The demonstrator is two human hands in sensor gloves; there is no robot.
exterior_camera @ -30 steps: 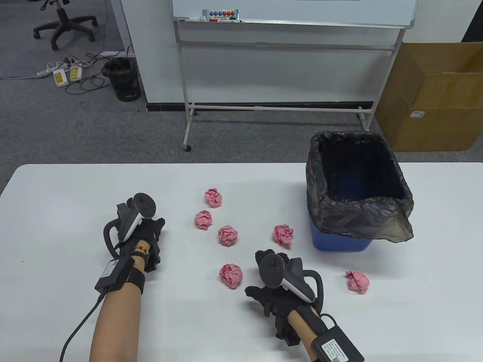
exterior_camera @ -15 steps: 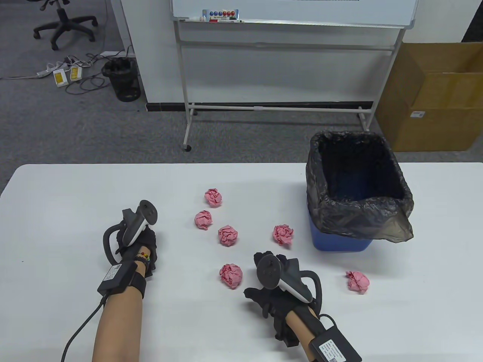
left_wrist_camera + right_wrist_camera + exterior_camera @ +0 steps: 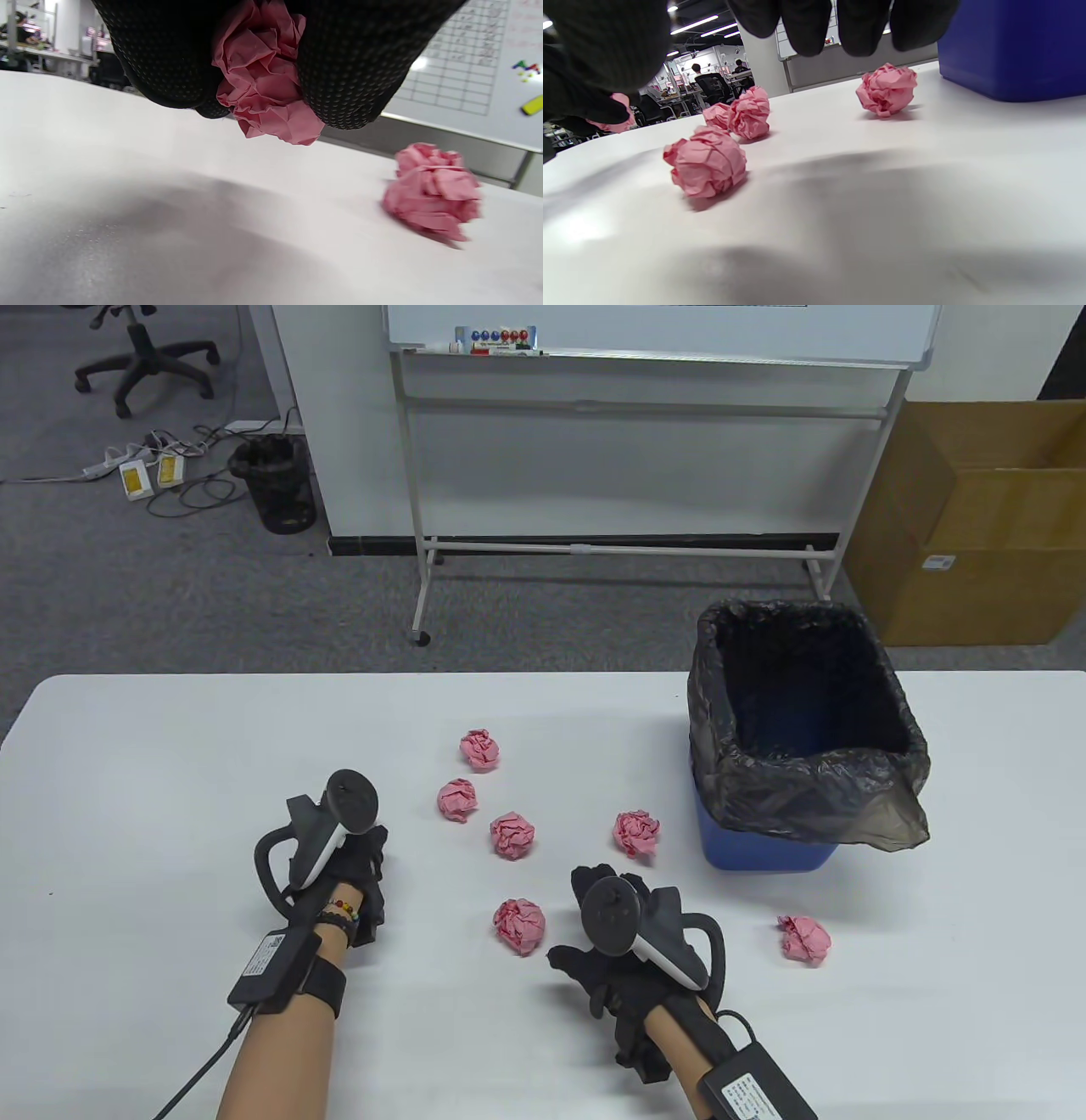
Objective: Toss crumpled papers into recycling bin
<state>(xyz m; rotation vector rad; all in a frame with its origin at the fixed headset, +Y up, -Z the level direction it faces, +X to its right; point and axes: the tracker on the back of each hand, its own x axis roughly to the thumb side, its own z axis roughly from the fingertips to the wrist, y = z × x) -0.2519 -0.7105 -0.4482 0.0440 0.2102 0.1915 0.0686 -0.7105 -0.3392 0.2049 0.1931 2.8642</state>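
Note:
Several pink crumpled paper balls lie on the white table (image 3: pixel 170 780), the nearest to my hands being one ball (image 3: pixel 519 926) and another (image 3: pixel 636 833). The blue bin (image 3: pixel 764 857) with a black bag liner (image 3: pixel 814 789) stands at the right. My left hand (image 3: pixel 361 869) grips a pink paper ball (image 3: pixel 263 76) between its fingers (image 3: pixel 348 76), just above the table; the table view hides that ball. My right hand (image 3: pixel 585 920) is open and empty, hovering between the two nearest balls. Its fingers (image 3: pixel 806 25) hang above the table.
One ball (image 3: pixel 804 938) lies in front of the bin on the right. Three more (image 3: pixel 480 748), (image 3: pixel 457 800), (image 3: pixel 513 836) sit mid-table. A whiteboard stand (image 3: pixel 628 547) and a cardboard box (image 3: pixel 976 526) stand on the floor beyond the table.
My left hand has moved right and a little toward the near edge. My right hand has barely shifted. The loose balls have not moved.

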